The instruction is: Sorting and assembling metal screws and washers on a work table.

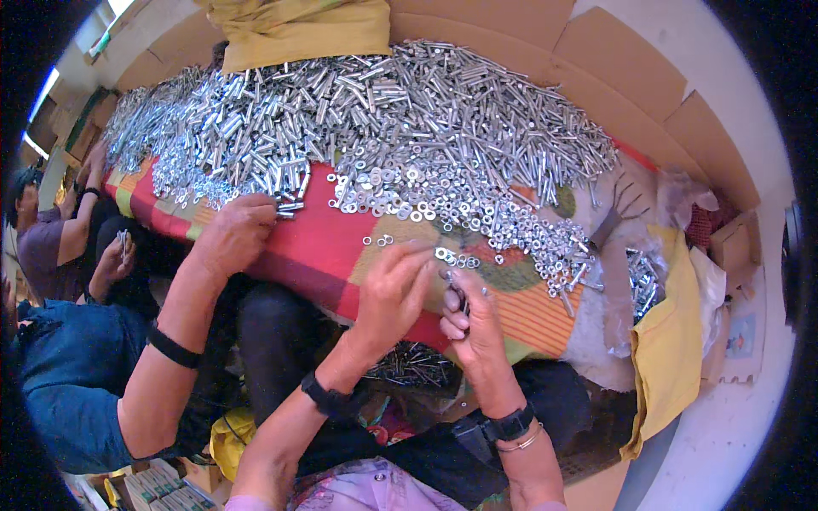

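Note:
My left hand [394, 294] reaches over the patterned cloth [302, 255] with thumb and fingers pressed together. Its fingertips are beside a short row of washers [460, 260]; whether anything is pinched in them is hidden. To its right, my right hand [479, 328] is raised with the fingers curled around what looks like a bolt [464, 301], mostly covered by the fingers. A few loose washers [377, 241] lie beyond my left hand. Farther off are a spread of washers [375, 192] and a heap of hex nuts [545, 243].
A large pile of metal bolts [409, 102] covers the back, against cardboard [622, 72]. A small hand rake [613, 221] and a yellow cloth [665, 341] are at right. At left, a co-worker's hand [234, 234] reaches to the pile; another person [51, 221] sits farther away.

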The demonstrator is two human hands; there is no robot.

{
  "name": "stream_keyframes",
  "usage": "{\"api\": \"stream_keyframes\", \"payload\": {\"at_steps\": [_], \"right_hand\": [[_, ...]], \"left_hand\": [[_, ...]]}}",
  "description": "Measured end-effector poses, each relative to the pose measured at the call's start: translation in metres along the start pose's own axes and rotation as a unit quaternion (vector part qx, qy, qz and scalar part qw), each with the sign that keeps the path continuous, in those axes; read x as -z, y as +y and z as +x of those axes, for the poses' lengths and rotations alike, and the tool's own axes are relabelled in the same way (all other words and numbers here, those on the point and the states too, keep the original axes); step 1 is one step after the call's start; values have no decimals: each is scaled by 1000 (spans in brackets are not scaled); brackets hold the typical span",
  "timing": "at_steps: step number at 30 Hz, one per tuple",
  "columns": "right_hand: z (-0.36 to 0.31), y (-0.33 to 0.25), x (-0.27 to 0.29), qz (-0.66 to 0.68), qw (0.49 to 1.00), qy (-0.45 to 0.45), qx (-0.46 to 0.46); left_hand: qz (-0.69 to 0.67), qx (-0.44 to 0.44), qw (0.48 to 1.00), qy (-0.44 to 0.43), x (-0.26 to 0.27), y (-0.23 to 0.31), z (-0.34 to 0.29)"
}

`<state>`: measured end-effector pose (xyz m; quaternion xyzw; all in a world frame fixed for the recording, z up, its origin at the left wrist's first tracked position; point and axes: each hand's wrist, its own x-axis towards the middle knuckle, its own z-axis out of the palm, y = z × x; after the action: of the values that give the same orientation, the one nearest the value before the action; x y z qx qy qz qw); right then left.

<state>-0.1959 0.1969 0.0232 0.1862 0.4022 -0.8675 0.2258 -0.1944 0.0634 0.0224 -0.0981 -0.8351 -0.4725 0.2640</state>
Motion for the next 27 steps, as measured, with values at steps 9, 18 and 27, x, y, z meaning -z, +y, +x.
{"api": "stream_keyframes", "payload": {"at_steps": [9, 18, 27], "right_hand": [[-2, -14, 20, 68, 997, 1, 20], [-6, -23, 18, 50, 997, 6, 53], [-10, -7, -1, -65, 996, -37, 39]], "left_hand": [[248, -50, 968, -8, -59, -35, 41], [80, 13, 997, -6, -42, -17, 26], [-240, 192, 941, -140, 1, 4, -4]]}}
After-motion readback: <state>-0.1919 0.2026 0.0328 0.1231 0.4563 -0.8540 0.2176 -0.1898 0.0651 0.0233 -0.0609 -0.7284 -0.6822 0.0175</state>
